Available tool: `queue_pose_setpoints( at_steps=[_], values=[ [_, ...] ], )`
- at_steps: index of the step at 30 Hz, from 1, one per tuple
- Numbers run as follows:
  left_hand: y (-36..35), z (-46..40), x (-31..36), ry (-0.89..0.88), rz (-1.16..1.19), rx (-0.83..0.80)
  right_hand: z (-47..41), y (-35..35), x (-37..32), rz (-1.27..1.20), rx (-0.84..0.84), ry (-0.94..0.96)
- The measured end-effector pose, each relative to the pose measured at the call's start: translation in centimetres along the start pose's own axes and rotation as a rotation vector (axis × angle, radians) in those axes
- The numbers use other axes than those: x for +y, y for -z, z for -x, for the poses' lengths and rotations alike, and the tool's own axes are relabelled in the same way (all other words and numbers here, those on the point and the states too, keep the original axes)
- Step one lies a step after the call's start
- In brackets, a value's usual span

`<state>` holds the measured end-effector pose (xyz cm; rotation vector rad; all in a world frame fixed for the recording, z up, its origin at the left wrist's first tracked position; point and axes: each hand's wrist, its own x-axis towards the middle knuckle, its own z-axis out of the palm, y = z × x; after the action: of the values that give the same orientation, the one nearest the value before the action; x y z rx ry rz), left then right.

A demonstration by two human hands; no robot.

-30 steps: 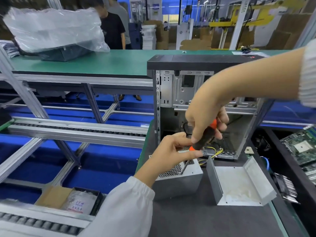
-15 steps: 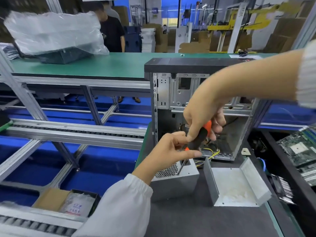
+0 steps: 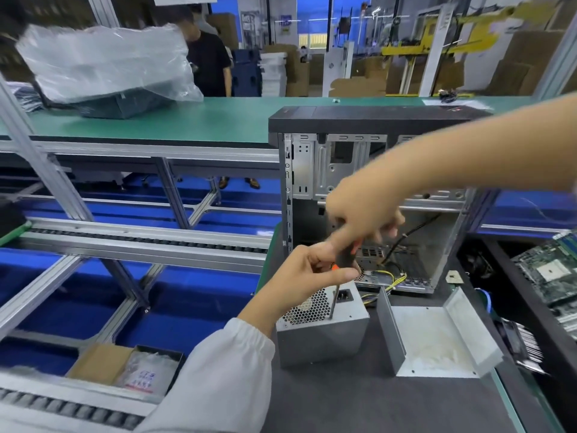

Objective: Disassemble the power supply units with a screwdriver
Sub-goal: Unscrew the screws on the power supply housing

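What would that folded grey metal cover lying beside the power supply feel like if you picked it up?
The metal cover is thin bent sheet, so probably light yet stiff. Its upturned walls look easy to grip, though the cut edges may be sharp. Lying flat on the dark mat, it should slide rather than tip.

Right hand [image 3: 363, 214] blurred, hides most of screwdriver [image 3: 345, 260] handle; tip contact w/ power supply [image 3: 321, 326] unclear.

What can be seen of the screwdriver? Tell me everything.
The screwdriver has a black handle with orange parts and a thin bare metal shaft. It stands nearly upright, tip down on the top face of the grey power supply unit, beside the honeycomb vent. The right hand grips the handle from above, blurred; the left hand pinches it low, near the shaft. The tip's seat is too small to tell.
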<state>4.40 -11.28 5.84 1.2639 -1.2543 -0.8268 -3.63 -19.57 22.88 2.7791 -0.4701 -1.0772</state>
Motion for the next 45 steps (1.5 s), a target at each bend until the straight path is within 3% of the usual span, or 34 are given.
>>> queue_pose_setpoints(
  at_steps=[2, 4, 6, 8, 10, 12, 14, 16, 17, 18, 21, 23, 25, 26, 28, 30, 34, 37, 40, 43, 45],
  values=[
    [-0.4, -0.3, -0.3, -0.026, -0.040, 0.005, -0.6, 1.0, 0.4, -0.150, -0.143, -0.068],
    [-0.2, -0.1, -0.2, -0.014, -0.002, -0.040, -0.5, 0.6, -0.1, 0.155, -0.094, -0.015],
    [0.4, 0.4, 0.0, -0.001, 0.084, -0.084, -0.3, -1.1, -0.2, 0.661, 0.169, 0.204],
    [0.9, 0.7, 0.2, 0.002, 0.120, -0.109, 0.2, -2.4, 0.3, 1.116, 0.588, 0.558],
    [0.9, 0.8, 0.3, 0.005, 0.088, -0.096, 0.5, -2.7, 0.6, 1.231, 0.775, 0.728],
    [0.2, 0.4, 0.4, 0.014, 0.024, -0.018, 0.3, -2.3, 0.1, 0.945, 0.605, 0.520],
    [-0.8, 0.1, 0.6, 0.014, -0.046, 0.028, -0.3, -1.1, -0.4, 0.375, 0.194, 0.133],
    [-1.2, 0.1, 0.6, -0.005, -0.104, -0.029, -0.9, 0.2, -0.5, -0.097, -0.227, -0.112],
    [-0.8, 0.2, 0.5, 0.001, -0.148, -0.071, -1.4, 0.5, -0.2, -0.153, -0.300, -0.141],
    [-0.2, 0.3, 0.1, 0.027, -0.226, -0.104, -1.6, 0.4, 0.1, -0.055, -0.274, -0.121],
    [2.2, 1.5, -2.0, 0.253, -0.758, -0.155, -1.0, -1.2, 0.5, 0.645, 0.086, 0.138],
    [2.7, 2.3, -3.0, 0.335, -1.015, -0.206, -0.8, -2.4, 1.1, 1.052, 0.530, 0.545],
    [2.6, 2.4, -3.6, 0.296, -1.067, -0.214, -0.3, -2.8, 1.3, 1.103, 0.748, 0.858],
    [2.5, 2.3, -3.7, 0.277, -1.078, -0.207, -0.4, -2.8, 1.1, 1.076, 0.756, 0.865],
    [2.2, 2.1, -3.6, 0.250, -1.031, -0.174, -0.7, -2.8, 0.5, 0.882, 0.639, 0.678],
    [1.7, 2.1, -3.3, 0.207, -0.806, -0.126, -0.8, -2.1, -0.1, 0.628, 0.387, 0.319],
    [0.8, 1.9, -2.5, 0.073, -0.344, -0.092, -1.9, -0.6, 0.4, 0.392, 0.155, 0.133],
    [0.2, 1.6, -2.4, 0.039, -0.338, 0.004, -2.4, 0.6, 0.8, -0.036, -0.184, -0.029],
    [-0.2, 1.4, -2.7, -0.034, -0.392, 0.055, -2.6, 1.4, 1.6, -0.277, -0.470, -0.202],
    [-0.3, 1.3, -2.9, -0.039, -0.373, 0.072, -2.6, 1.2, 1.5, -0.207, -0.511, -0.174],
    [-0.1, 1.1, -2.8, 0.003, -0.323, 0.055, -2.1, 0.0, 1.4, 0.320, -0.236, 0.022]
  ],
)
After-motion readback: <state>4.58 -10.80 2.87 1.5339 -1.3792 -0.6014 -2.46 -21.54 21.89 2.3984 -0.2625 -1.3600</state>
